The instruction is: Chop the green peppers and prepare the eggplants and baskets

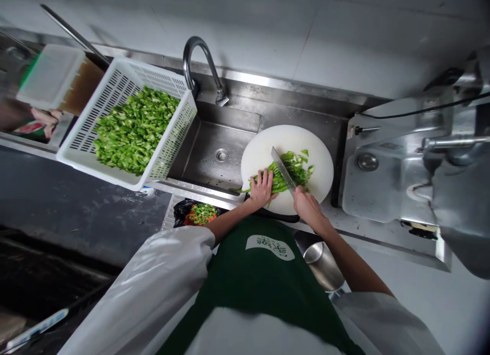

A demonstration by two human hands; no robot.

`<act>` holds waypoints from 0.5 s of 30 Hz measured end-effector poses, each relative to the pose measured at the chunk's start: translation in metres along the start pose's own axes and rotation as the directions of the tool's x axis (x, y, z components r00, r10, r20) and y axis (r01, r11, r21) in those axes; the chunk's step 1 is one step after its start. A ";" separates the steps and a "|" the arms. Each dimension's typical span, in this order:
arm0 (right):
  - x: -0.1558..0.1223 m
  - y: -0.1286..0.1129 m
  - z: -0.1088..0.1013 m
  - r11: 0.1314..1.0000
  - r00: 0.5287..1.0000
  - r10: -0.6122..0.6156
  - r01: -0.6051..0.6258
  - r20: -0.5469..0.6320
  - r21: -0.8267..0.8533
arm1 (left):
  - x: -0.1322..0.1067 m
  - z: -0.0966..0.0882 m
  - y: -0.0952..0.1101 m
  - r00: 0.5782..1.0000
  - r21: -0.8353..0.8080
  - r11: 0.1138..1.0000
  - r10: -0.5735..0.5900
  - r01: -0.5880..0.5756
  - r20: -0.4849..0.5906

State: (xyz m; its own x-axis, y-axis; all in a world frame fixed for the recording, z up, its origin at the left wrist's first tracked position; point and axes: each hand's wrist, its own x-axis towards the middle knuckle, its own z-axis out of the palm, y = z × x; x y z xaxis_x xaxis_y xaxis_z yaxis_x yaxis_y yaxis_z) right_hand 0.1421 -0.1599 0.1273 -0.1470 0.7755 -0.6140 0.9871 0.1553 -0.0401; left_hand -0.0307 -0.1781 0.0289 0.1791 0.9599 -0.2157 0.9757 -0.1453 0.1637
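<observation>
A round white cutting board (pixel 260 141) lies across the right part of the sink area. On it is a bundle of long green peppers (pixel 281 184), with cut pieces (pixel 296 163) heaped on the right side of the blade. My left hand (pixel 262 188) presses down on the peppers, its fingers laid over them left of the knife. In my right hand (pixel 307 207) is the handle of a kitchen knife (pixel 282 167), its blade slanting up and left across the peppers. The left fingertips are close to the blade; whether they touch it I cannot tell.
A white perforated basket (pixel 179 128) of chopped green peppers (pixel 133 133) stands left of the steel sink (pixel 206 156) and its curved faucet (pixel 201 44). Below the sink's front edge is a black bag (pixel 181 212) with green and red scraps. At right stands a metal machine (pixel 377 184).
</observation>
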 end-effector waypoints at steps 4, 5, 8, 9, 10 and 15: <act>0.027 -0.009 0.003 1.000 0.999 0.014 -0.013 -0.049 0.021 | 0.002 0.001 0.000 1.000 -0.015 1.000 0.000 0.001 0.011; 0.031 -0.009 0.001 1.000 0.998 0.018 -0.016 -0.052 0.026 | 0.001 -0.001 -0.001 1.000 -0.021 1.000 0.000 0.000 0.010; 0.029 -0.005 -0.007 1.000 0.998 0.011 -0.010 -0.054 0.017 | -0.005 -0.008 -0.006 0.999 -0.040 0.999 -0.030 0.029 -0.031; 0.023 -0.003 -0.009 1.000 0.998 0.011 -0.011 -0.061 0.005 | -0.007 -0.011 -0.008 0.998 -0.046 0.998 -0.044 0.042 -0.047; 0.016 -0.002 -0.011 1.000 0.997 0.013 -0.013 -0.073 -0.010 | -0.010 -0.013 -0.011 0.997 -0.051 0.997 -0.054 0.051 -0.057; -0.020 -0.004 -0.013 0.998 0.998 -0.033 0.030 -0.055 -0.053 | -0.018 -0.009 -0.019 0.999 -0.053 0.998 -0.035 0.033 -0.022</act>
State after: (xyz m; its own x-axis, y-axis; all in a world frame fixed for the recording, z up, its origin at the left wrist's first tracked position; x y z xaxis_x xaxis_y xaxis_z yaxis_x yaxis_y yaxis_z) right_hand 0.1400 -0.1675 0.1502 -0.1827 0.8024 -0.5681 0.9774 0.2107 -0.0168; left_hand -0.0538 -0.1901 0.0386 0.1425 0.9694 -0.1999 0.9732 -0.1004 0.2069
